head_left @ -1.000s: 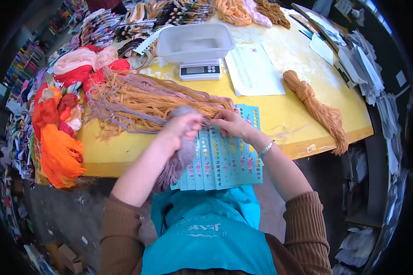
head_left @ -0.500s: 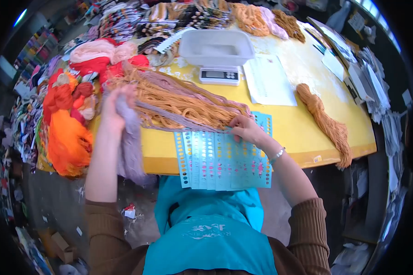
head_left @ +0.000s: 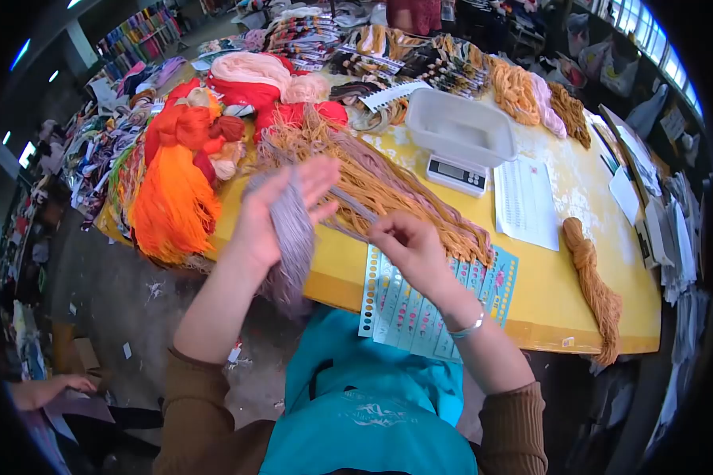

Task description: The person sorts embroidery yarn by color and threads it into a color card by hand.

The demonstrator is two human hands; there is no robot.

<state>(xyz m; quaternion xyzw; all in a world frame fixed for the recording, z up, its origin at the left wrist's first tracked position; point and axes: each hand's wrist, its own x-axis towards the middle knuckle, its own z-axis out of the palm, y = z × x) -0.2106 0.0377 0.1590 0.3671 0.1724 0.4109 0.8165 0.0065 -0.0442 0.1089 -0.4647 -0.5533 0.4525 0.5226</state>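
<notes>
Left hand [head_left: 261, 222] at 10 o'clock, open, lilac skein [head_left: 294, 229] across palm; right hand [head_left: 417, 252] pinched on lilac strands [head_left: 353, 206]. Turquoise cards [head_left: 420, 317] at 4 o'clock, scale [head_left: 457, 175] at 2.

My left hand [head_left: 281, 210] has opened from its grip, fingers now spread, with the lilac skein [head_left: 293, 233] draped across the palm. It has come closer to my right hand [head_left: 400, 241], which has shifted left over the cards [head_left: 432, 313]. My view has swung left, and another person's hand [head_left: 78, 383] has appeared at lower left.
</notes>
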